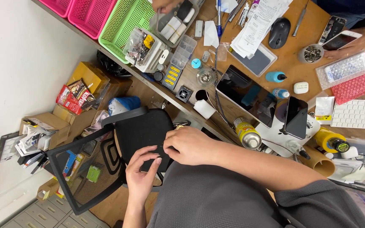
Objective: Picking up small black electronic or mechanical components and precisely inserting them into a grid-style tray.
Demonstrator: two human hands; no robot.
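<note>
Cluttered wooden table (pixel 292 59) is running along the right of my view, with a white wall and a floor strewn with boxes on the left. I am looking down at my two hands meeting over a black office chair (pixel 142 131) that is standing between my lap and the table edge.

My right hand (pixel 191 145) is resting on the chair's black seat pad, its fingers (pixel 170 144) curling narrow as if pinching something small and dark; I cannot tell what it is, or whether anything is really gripped. My left hand (pixel 142 175) is sitting just below, its fingers (pixel 148 154) bending up to touch the same edge of the pad, thumb and forefinger close together. The chair's mesh backrest (pixel 87 169) is tilting away toward the floor.

Just beyond my right hand a yellow spray can (pixel 246 133) is lying at the table edge. Further out a dark tablet (pixel 248 95) is lying flat, a black phone (pixel 296 117) beside it, and a white keyboard (pixel 360 114) to the right. At the far side another person's hand (pixel 347 42) is holding a phone, and green (pixel 127 21) and pink baskets (pixel 87 14) are lining the wall side.
</note>
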